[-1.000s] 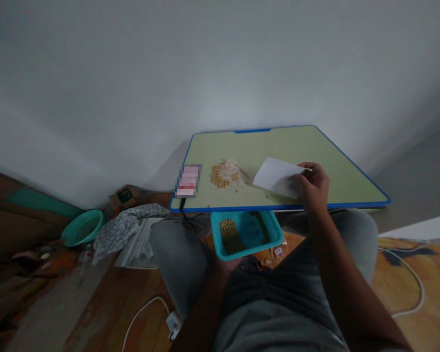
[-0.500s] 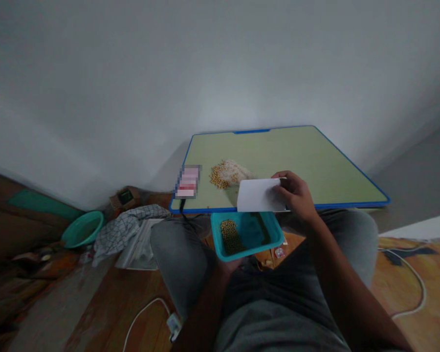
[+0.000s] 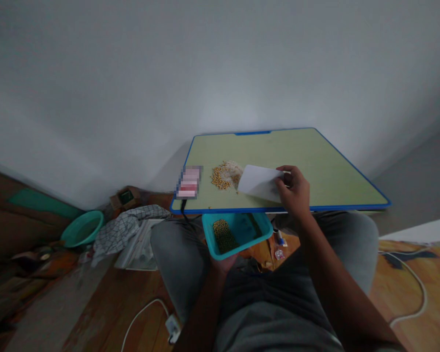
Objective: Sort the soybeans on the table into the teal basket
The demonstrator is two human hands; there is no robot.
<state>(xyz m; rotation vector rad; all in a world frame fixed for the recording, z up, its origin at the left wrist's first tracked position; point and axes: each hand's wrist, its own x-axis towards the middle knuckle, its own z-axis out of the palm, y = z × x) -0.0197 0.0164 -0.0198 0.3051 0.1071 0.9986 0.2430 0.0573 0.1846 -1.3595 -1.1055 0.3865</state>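
My right hand [image 3: 294, 191] pinches the right end of a white card [image 3: 259, 183], which is tilted over the low green-topped table [image 3: 337, 171]. The card's left end meets a pile of pale grains [image 3: 233, 169], with yellow beans [image 3: 220, 178] on the pile's left side. Below the table's front edge, my left hand [image 3: 224, 262] holds a turquoise plastic basin [image 3: 248, 248] from underneath; most of its fingers are hidden by the basin. Inside the basin, yellowish beans [image 3: 220, 227] and darker green ones [image 3: 227, 243] lie toward the left.
A blurred-out pinkish object [image 3: 189, 182] lies at the table's left edge with a black cord. On the floor to the left are a green basin [image 3: 82, 230], a checked cloth [image 3: 128, 222] and a small box [image 3: 125, 197]. A white power strip [image 3: 173, 326] lies near my left leg.
The card has moved from the table's front edge farther in, against the pile's right side. My left hand has shifted the turquoise basin slightly to the left.
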